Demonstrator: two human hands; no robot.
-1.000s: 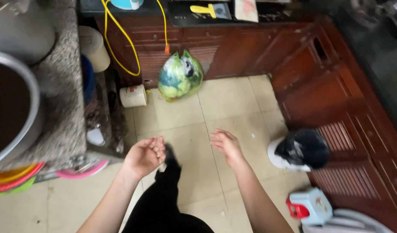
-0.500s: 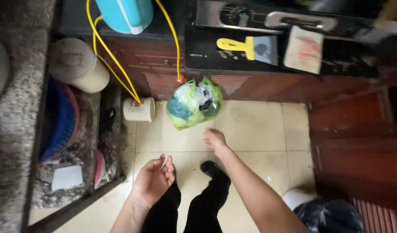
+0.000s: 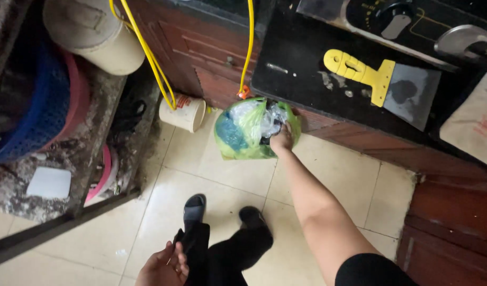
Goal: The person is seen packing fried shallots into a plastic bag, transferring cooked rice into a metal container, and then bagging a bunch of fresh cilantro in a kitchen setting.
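Scraper (image 3: 381, 85): yellow handle, wide grey blade, lying flat on the black counter (image 3: 301, 63) (some pale crumbs beside it).
Paper cup (image 3: 184, 113): tipped on its side on the floor tiles (image 3: 339, 180), against the wooden cabinet (image 3: 201, 53).
Yellow cords (image 3: 148, 55): hang down past the cabinet front.
Pale bucket (image 3: 98, 34): on its side on the low shelf at left.
Blue basket (image 3: 34, 114): beneath the bucket, a pink rim just behind it.
White square (image 3: 49, 182): flat on the rough grey ledge.
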